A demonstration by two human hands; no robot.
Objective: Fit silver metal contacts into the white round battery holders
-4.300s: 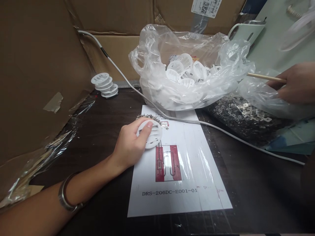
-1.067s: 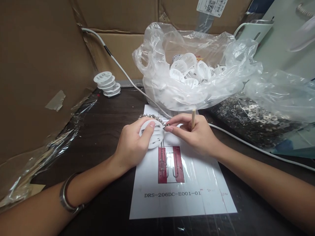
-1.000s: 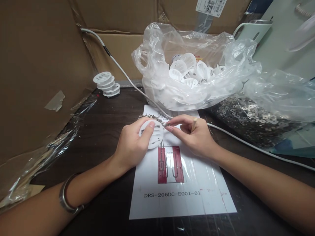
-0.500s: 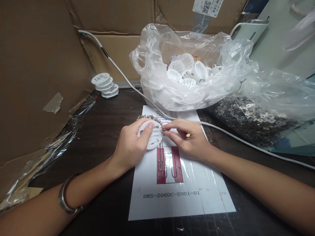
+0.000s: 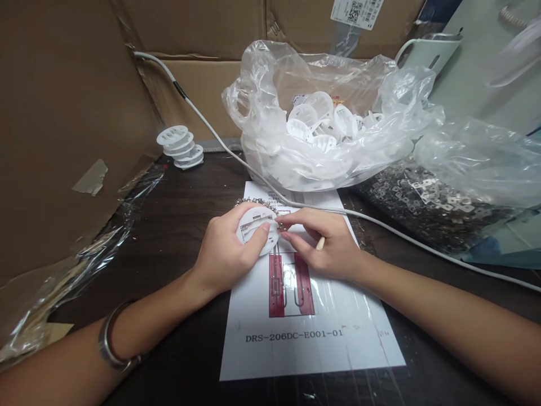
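My left hand presses a round white plastic disc onto the printed sheet, fingers curled over its right rim. My right hand is closed, with a thin wooden stick tucked between its fingers. Its thumb and forefinger pinch at the disc's right edge, where a small metal piece seems to sit; I cannot make it out. A strip of small metal parts lies just behind the disc.
A clear bag of white discs stands behind the sheet. A second bag with small metal plates lies at the right. A short stack of discs sits far left. A white cable crosses the dark table. Cardboard walls enclose the left and back.
My right hand came from the bag at the right to the disc, then tilted the stick down into its palm. My left hand's fingers slid lower over the disc.
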